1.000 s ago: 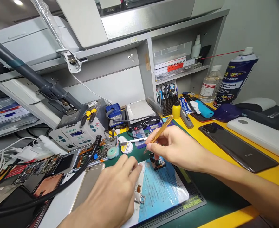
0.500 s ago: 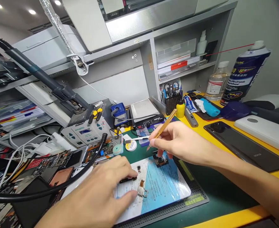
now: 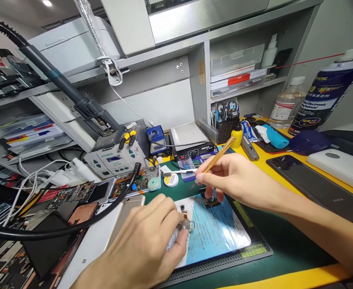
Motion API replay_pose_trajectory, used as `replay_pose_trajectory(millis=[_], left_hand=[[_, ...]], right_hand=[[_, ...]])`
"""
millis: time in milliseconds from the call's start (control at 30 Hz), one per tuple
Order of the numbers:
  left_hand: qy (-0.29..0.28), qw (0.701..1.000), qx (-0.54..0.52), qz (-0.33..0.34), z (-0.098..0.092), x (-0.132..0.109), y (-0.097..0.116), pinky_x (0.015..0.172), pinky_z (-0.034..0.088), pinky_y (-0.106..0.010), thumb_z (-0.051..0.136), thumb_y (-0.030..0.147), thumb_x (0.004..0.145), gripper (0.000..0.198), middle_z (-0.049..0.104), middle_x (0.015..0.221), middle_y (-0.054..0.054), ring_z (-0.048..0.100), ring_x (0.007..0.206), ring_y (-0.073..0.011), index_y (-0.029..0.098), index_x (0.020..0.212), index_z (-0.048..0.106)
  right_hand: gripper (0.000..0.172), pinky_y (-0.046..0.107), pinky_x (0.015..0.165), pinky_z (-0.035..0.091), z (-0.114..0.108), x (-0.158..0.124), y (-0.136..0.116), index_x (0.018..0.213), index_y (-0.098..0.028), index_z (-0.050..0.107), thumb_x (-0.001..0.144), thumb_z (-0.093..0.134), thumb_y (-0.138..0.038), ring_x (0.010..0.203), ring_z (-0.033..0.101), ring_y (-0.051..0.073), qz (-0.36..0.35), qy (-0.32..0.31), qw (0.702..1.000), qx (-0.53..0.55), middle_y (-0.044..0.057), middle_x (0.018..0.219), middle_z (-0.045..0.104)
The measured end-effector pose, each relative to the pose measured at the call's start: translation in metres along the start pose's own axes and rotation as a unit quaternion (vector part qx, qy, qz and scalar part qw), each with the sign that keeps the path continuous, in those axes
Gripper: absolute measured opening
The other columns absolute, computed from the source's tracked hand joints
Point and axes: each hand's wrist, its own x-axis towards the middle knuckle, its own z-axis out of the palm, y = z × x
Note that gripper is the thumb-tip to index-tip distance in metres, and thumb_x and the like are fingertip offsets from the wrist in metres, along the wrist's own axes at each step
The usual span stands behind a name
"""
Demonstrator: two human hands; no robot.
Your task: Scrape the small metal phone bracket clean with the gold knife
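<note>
My left hand (image 3: pixel 152 237) has its thumb and index finger closed at the edge of a small silvery camera module (image 3: pixel 187 224) with an orange-brown flex cable. That part is slightly blurred. A smaller black camera module (image 3: pixel 182 208) lies just beyond the fingertips. My right hand (image 3: pixel 227 176) holds a slim gold-handled craft knife (image 3: pixel 218 156) like a pen, its thin grey tip pointing down to the left. The lower fingers of that hand rest at a black camera assembly (image 3: pixel 210 200) with a round lens. These parts lie on a blue-and-white printed sheet (image 3: pixel 218 237).
A grey perforated mat (image 3: pixel 200 273) lies under the sheet. A black hose (image 3: pixel 104 218) arches past my left hand. Beyond are a brush (image 3: pixel 179 172), a round tin (image 3: pixel 171 180) and a parts tray (image 3: pixel 125 176). Phones (image 3: pixel 309 182) lie right; phone parts (image 3: pixel 74 196) crowd the left.
My left thumb and index finger have closed on the silvery camera module, which has shifted slightly. My right hand keeps its hold on the knife. The whole view has shifted a little.
</note>
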Motion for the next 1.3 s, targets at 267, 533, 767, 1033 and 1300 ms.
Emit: replay_pose_trajectory(millis=[267,533,767,1033,1300], left_hand=[[0.132,0.979,0.135,0.082,-0.006,0.001,0.0,0.05,0.045,-0.035,0.072,0.01,0.084,0.011,0.074,0.077,-0.008,0.065,0.065,-0.0246,0.01,0.094,0.07],[0.168,0.954,0.234,0.09,-0.006,-0.007,-0.004,0.06,0.051,-0.037,0.073,0.017,0.087,0.011,0.079,0.078,-0.004,0.071,0.066,-0.0237,0.012,0.096,0.07],[0.189,0.948,0.246,0.074,0.0,-0.009,-0.001,0.063,0.051,-0.037,0.076,0.014,0.086,0.014,0.08,0.077,-0.004,0.071,0.065,-0.0224,0.012,0.097,0.068],[0.157,0.975,0.152,0.031,0.0,-0.009,0.0,0.059,0.051,-0.036,0.074,0.018,0.085,0.023,0.079,0.085,-0.004,0.071,0.071,-0.023,0.015,0.106,0.065],[0.094,0.995,-0.031,-0.03,-0.007,-0.006,-0.003,0.076,0.055,-0.029,0.066,0.022,0.09,0.038,0.077,0.109,-0.003,0.072,0.097,-0.0189,0.024,0.128,0.057]], right_hand=[[0.009,0.027,0.055,0.057,0.01,-0.009,0.002,0.082,-0.019,0.065,0.089,0.068,-0.025,0.057,0.066,0.016,0.033,-0.108,0.993,0.034,-0.003,0.063,0.065],[0.027,0.027,0.055,0.058,0.016,-0.01,-0.001,0.085,-0.018,0.074,0.078,0.079,-0.043,0.054,0.069,0.017,0.059,-0.101,0.991,0.058,-0.001,0.064,0.071],[0.029,0.029,0.06,0.059,0.016,-0.016,-0.002,0.091,-0.018,0.075,0.077,0.081,-0.042,0.061,0.071,0.019,0.076,-0.118,0.987,0.079,0.001,0.07,0.074],[0.015,0.026,0.062,0.057,0.019,-0.016,0.002,0.083,-0.017,0.067,0.083,0.077,-0.028,0.062,0.068,0.014,0.108,-0.154,0.973,0.135,-0.001,0.073,0.071],[0.013,0.015,0.044,0.056,0.018,-0.012,-0.002,0.071,-0.017,0.066,0.08,0.058,-0.011,0.04,0.066,0.007,0.177,-0.215,0.938,0.208,-0.001,0.06,0.071]])
